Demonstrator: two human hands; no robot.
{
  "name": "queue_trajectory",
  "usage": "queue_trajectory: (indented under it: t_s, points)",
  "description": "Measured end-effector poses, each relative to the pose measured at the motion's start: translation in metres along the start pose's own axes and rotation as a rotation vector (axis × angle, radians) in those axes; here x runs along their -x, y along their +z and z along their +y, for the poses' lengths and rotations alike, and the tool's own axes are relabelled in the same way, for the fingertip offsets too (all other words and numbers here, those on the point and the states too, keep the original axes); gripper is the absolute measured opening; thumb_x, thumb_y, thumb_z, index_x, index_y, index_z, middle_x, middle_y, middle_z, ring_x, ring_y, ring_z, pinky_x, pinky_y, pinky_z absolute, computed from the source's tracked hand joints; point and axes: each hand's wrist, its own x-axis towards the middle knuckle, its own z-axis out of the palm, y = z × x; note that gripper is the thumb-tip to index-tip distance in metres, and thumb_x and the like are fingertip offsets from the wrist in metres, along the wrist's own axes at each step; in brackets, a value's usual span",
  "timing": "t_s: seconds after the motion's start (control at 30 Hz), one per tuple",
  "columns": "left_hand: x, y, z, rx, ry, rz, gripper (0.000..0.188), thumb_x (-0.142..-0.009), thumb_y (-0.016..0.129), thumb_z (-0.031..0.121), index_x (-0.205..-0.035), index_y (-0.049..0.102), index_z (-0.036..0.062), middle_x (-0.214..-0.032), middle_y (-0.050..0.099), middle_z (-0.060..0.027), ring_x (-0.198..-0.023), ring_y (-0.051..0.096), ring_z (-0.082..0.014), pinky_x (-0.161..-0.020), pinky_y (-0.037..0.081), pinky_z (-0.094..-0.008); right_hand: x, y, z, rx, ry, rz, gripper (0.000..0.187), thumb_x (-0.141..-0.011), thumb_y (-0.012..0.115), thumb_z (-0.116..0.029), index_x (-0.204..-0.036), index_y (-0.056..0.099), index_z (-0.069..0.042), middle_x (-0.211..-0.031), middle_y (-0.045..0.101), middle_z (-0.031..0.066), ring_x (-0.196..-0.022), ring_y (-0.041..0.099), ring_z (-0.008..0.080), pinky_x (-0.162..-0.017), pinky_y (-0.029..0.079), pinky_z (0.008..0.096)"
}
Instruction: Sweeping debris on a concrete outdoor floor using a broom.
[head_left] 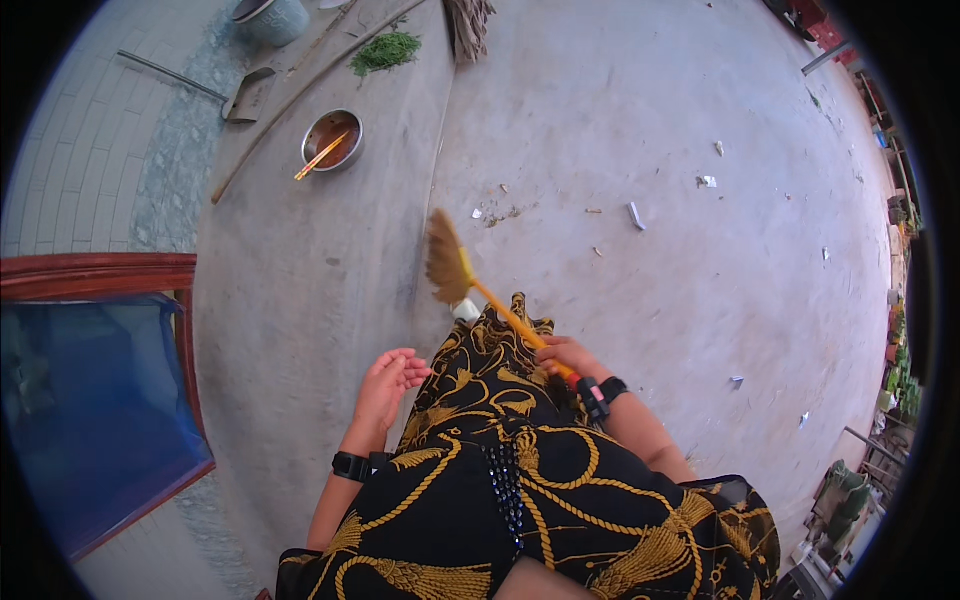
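A broom [509,318] with an orange-yellow handle and a brownish, fanned head slants across the front of my patterned dress. My right hand [568,358] is closed round its handle near the red end. The broom's head is at the step edge in the concrete, left of the middle, its bristles slightly blurred. Beside the dress on the left, my left hand [393,385] hangs with loosely bent fingers and holds nothing. A strip of bits of dirt [503,216] lies on the floor just beyond the broom head.
Scraps of paper [636,215] are scattered over the concrete. On the raised strip at left stand a metal bowl [350,158] with chopsticks across it, a long stick [262,135], a dustpan [247,98], cut greens [386,52] and a bucket [275,22]. A red-framed doorway [95,275] is at far left.
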Motion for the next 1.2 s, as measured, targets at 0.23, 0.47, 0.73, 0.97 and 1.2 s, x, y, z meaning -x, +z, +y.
queue_trajectory:
  t_s: [0.23,0.47,0.73,0.97,1.2]
  points:
    - [-0.049,-0.024,0.046,0.012,-0.015,0.011,0.021,-0.094,0.041,0.014,-0.105,0.05,-0.0012,-0.094,0.06,-0.0129,-0.086,0.061,-0.0205,-0.075,0.048,-0.0283,0.016,-0.089,-0.066,0.078,-0.25,0.632,0.038,-0.079,0.05,0.005,-0.115,0.039,0.0,-0.067,0.047,0.0052,-0.046,0.044,0.0104,-0.036,0.037,0.0217]
    - [-0.098,-0.029,0.092,0.014,0.0,-0.051,0.021,-0.094,0.041,0.014,-0.104,0.051,-0.0014,-0.094,0.06,-0.0128,-0.086,0.061,-0.0203,-0.074,0.047,-0.0277,0.04,-0.044,-0.115,-0.179,-0.495,0.649,0.041,-0.079,0.048,0.006,-0.117,0.037,-0.005,-0.069,0.044,0.0026,-0.048,0.043,0.0093,-0.037,0.038,0.0216]
    - [-0.135,-0.016,0.119,-0.003,0.001,-0.047,0.021,-0.093,0.041,0.014,-0.106,0.05,-0.0015,-0.094,0.06,-0.0134,-0.085,0.061,-0.0207,-0.074,0.048,-0.0284,0.015,0.075,-0.128,-0.169,-0.227,0.104,0.057,-0.083,0.05,0.002,-0.135,0.028,-0.006,-0.076,0.048,0.0026,-0.051,0.042,0.0066,-0.04,0.036,0.018]
    - [-0.16,0.016,0.134,0.01,0.014,0.01,0.022,-0.093,0.042,0.014,-0.106,0.049,-0.0016,-0.094,0.06,-0.0135,-0.085,0.061,-0.0207,-0.073,0.048,-0.0286,-0.064,0.028,-0.192,0.006,-0.041,0.077,0.056,-0.08,0.053,0.005,-0.132,0.031,-0.002,-0.076,0.051,0.0065,-0.051,0.045,0.0089,-0.041,0.038,0.0197]
    - [-0.185,0.065,0.154,0.054,0.004,0.018,0.022,-0.094,0.042,0.015,-0.106,0.05,-0.0013,-0.094,0.06,-0.013,-0.085,0.061,-0.0199,-0.074,0.048,-0.0288,-0.033,-0.074,-0.28,0.009,-0.323,0.556,0.056,-0.078,0.053,0.004,-0.129,0.028,0.001,-0.07,0.049,0.0062,-0.048,0.046,0.0114,-0.037,0.039,0.0232]
